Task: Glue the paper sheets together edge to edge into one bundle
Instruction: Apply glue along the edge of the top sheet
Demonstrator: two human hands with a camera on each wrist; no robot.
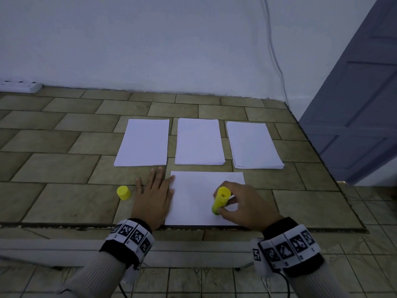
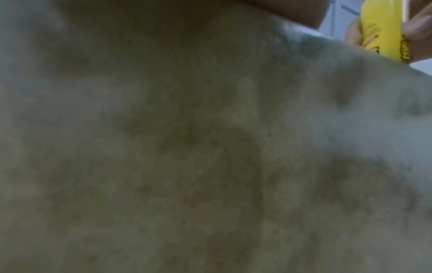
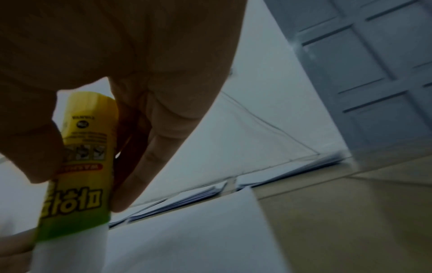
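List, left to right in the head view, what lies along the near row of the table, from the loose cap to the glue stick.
Yellow cap → left hand, flat on the table at the sheet's left edge → single paper sheet → glue stick in the right hand.

Three stacks of white paper lie in a row on the tiled surface: a left stack (image 1: pixel 142 144), a middle stack (image 1: pixel 199 142) and a right stack (image 1: pixel 253 146). One single sheet (image 1: pixel 193 203) lies nearer the person. One yellow glue stick (image 1: pixel 220 200) and one detached yellow cap (image 1: pixel 123 192) are present. Two hands appear, the left hand (image 1: pixel 153 196) and the right hand (image 1: pixel 247 206), each wrist bearing one marker band. One white power strip (image 1: pixel 20 86) sits by the wall.
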